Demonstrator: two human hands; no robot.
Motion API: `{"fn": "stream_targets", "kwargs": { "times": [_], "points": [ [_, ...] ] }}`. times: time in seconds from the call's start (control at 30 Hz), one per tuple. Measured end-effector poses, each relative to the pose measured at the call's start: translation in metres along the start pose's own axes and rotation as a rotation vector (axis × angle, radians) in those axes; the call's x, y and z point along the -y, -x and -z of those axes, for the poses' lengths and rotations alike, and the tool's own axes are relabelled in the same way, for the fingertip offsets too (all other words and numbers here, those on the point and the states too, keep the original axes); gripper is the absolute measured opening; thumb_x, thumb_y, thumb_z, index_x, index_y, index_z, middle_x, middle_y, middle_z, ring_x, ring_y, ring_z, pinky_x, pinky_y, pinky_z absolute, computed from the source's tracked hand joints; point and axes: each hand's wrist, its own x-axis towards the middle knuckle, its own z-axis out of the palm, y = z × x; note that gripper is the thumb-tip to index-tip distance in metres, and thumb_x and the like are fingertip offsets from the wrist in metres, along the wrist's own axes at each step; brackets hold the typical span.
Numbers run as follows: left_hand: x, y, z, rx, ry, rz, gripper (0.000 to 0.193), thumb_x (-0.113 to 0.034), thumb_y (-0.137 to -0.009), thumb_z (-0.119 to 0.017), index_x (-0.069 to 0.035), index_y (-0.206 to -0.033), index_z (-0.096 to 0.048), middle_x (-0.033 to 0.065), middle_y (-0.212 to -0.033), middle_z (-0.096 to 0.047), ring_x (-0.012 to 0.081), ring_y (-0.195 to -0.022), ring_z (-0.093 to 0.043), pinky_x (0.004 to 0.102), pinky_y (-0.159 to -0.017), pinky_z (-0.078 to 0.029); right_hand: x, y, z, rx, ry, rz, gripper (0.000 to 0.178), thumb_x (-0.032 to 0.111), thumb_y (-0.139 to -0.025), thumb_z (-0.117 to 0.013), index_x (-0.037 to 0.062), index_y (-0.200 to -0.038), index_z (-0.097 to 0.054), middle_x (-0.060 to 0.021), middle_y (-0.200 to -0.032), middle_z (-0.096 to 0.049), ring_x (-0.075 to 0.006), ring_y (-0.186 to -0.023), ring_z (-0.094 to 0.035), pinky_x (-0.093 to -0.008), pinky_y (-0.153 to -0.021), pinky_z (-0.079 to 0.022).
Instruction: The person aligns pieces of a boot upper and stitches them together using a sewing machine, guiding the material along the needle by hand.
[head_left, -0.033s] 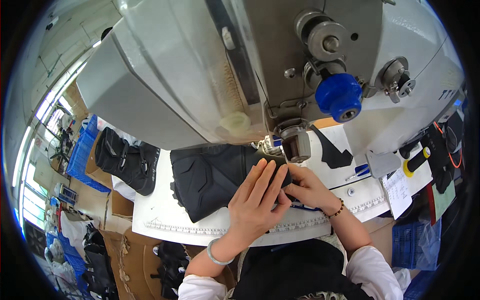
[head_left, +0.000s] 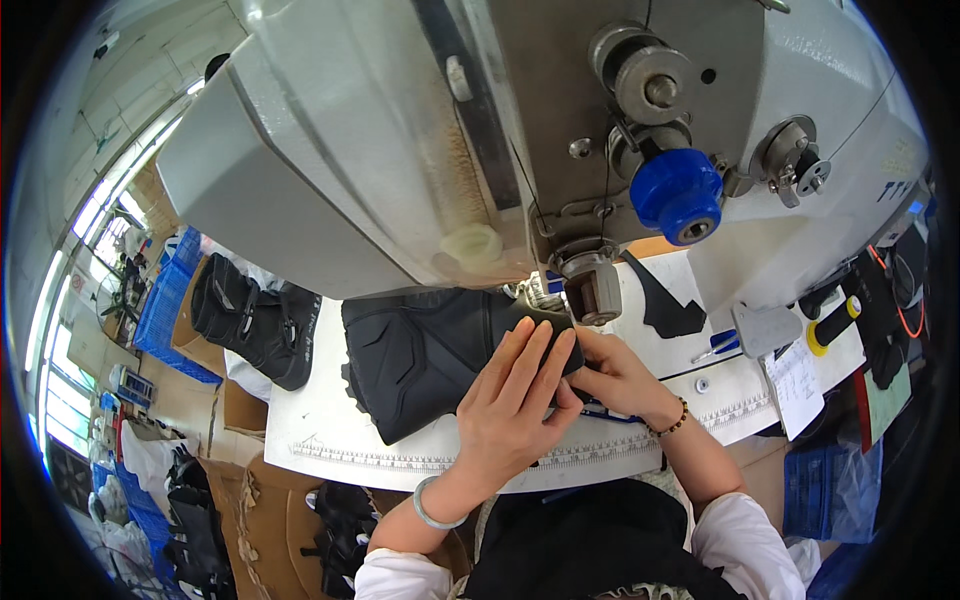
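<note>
Head view: left hand point(head_left: 507, 420), palm down, fingers extended and held close together, laid over the right portion of a black boot point(head_left: 405, 355); pale bangle point(head_left: 437, 507) at its wrist. Right hand point(head_left: 622, 375), bent round the boot's right end just beside the left fingertips; its own fingertips partly hidden, so whether they pinch the edge cannot be told; beaded bracelet point(head_left: 677, 417) at its wrist. The boot lies on its side on the counter point(head_left: 315, 415), extending leftward from beneath the left hand. Just beyond both hands, metal parts of a sewing machine point(head_left: 340, 150), its body rising above them; blue knob point(head_left: 677, 190) beyond the right hand. To the right of the right hand: small metal bobbin point(head_left: 702, 384), blue-handled screwdriver point(head_left: 722, 344), white paper point(head_left: 797, 385). Beyond it, flat black piece point(head_left: 663, 305). Well left of the left hand, second black boot point(head_left: 255, 320), upright
</note>
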Motion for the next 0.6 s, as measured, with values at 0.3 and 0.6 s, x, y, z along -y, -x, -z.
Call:
{"fn": "stream_targets", "kwargs": {
  "times": [0.3,0.6],
  "points": [
    [-0.003,0.001,-0.002,-0.028,-0.06,-0.027,0.043,-0.002,-0.06,-0.061,-0.004,-0.103,-0.063,0.0087,-0.101,-0.059,0.0259,-0.091,-0.06,0.0332,-0.079,-0.052,-0.006,0.001,-0.002,-0.025,-0.041,0.018,0.036,-0.002,-0.08,-0.05,-0.0007,-0.115,-0.047,0.0002,-0.086,-0.056,-0.0028,-0.077,-0.049,-0.0189,-0.065,-0.041],
    [0.001,0.007,-0.003,0.004,-0.051,-0.054,0.041,-0.004,-0.07,-0.057,0.001,-0.111,-0.058,0.0121,-0.113,-0.055,0.0266,-0.107,-0.054,0.0362,-0.091,-0.047,-0.015,0.003,-0.006,0.015,-0.113,0.104,0.048,-0.001,-0.084,-0.046,-0.0016,-0.131,-0.033,-0.0041,-0.104,-0.056,-0.0057,-0.091,-0.052,-0.0186,-0.075,-0.042]
  ]
}}
